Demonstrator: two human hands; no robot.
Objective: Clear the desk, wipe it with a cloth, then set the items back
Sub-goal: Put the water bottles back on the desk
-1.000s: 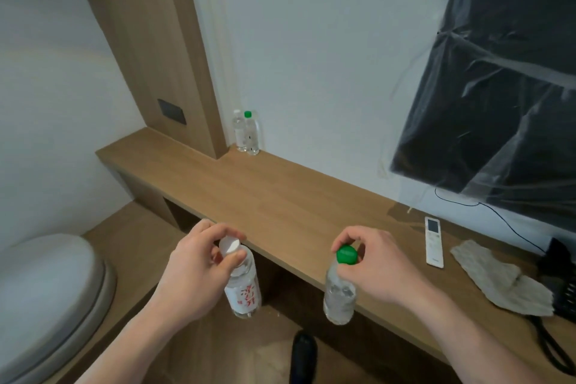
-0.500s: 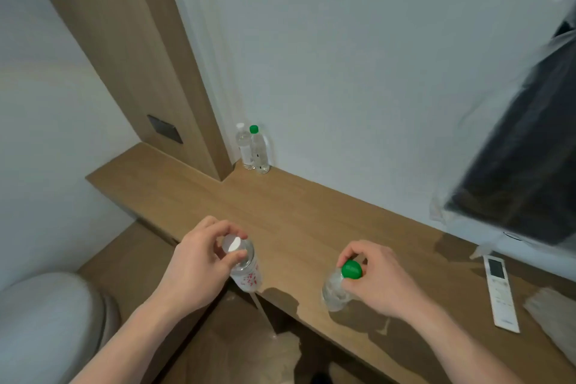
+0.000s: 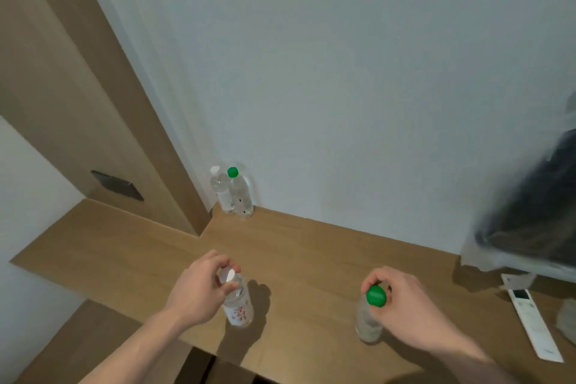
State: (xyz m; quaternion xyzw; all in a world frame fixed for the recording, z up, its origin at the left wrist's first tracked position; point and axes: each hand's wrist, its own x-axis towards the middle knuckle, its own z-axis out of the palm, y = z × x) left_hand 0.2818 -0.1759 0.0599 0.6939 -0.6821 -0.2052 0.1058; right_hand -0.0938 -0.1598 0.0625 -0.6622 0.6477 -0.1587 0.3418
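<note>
The bench (image 3: 314,262) is made of brown wood and is running along a pale wall. Two bottles are standing near its front edge, and a hand is holding each one by the top.

The left hand (image 3: 199,290) is gripping the white-cap bottle (image 3: 238,305). Its fingers (image 3: 232,268) are curling round the white cap and neck. This bottle is clear with red marks on its label. It is standing upright on the bench, close to the front edge.

The right hand (image 3: 408,312) is gripping the green-cap bottle (image 3: 369,321). Its fingers (image 3: 378,274) are curling round the green cap. This bottle is clear too, and it is standing on the bench well apart from the other one.

Two more bottles (image 3: 232,193) are standing side by side at the back, in the corner where the wall is meeting a wood panel (image 3: 78,97). One has a white cap and one has a green cap. They are touching or nearly touching.

A white remote (image 3: 533,324) is lying flat on the bench at the right. A dark thing in clear plastic (image 3: 530,218) is hanging above it, and it is blurry.
</note>
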